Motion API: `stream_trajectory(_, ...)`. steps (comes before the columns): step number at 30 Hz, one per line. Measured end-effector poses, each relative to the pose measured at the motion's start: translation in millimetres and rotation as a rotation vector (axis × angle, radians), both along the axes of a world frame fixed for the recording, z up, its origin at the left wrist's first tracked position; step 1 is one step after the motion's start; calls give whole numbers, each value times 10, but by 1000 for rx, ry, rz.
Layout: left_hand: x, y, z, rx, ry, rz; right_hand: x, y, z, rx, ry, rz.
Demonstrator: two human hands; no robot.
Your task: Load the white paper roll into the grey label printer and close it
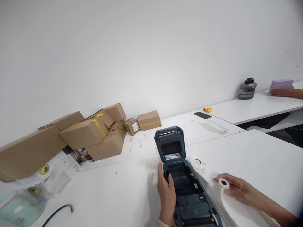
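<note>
A dark label printer (189, 189) stands with its lid (170, 145) swung up, its inner bay showing. My left hand (167, 195) grips the printer's left side, thumb over the rim near the hinge. To the right of the printer, my right hand (239, 189) is closed around a small white paper roll (223, 183) with a dark core. A loose white length of paper (239, 211) runs down from that roll toward the bottom edge. Behind the printer's right side lies another white roll (197, 163), partly hidden by the printer.
Cardboard boxes (82, 134) with yellow tape pile up at the left. Plastic packaging (59, 176) and a black cable (58, 212) lie nearer. A phone (202, 115), yellow tape measure (208, 109) and dark jug (246, 90) sit further back. Another person's hand (281, 92) touches a lilac box (281, 84).
</note>
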State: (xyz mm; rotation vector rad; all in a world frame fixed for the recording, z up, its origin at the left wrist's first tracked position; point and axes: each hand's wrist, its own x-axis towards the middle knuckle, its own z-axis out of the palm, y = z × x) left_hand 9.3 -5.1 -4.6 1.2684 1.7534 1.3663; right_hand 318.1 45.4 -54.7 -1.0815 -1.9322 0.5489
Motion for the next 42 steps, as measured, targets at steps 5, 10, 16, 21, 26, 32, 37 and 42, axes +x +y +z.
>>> stream_trajectory(5,-7,8,-35,4,11,-3,-60,187,43,-540,29,289)
stream_trajectory(10,-10,-2,13,30,3,-34,91,398,-28,-633,136,241)
stream_trajectory(16,-22,6,41,26,-49,-26,-323,722,316,-554,16,366)
stream_trajectory(21,-7,8,43,18,-96,-40,-463,756,543,-587,104,356)
stream_trajectory(26,-20,18,12,25,-127,-30,-403,612,1020,-548,240,365)
stream_trajectory(32,-42,44,-43,144,-248,-8,-1078,359,1494,-369,-224,658)
stream_trajectory(37,-56,81,-63,145,-278,9,-1429,326,1398,-365,-509,641)
stream_trajectory(42,-67,84,-81,160,-284,11,-1496,388,1336,-385,-680,575)
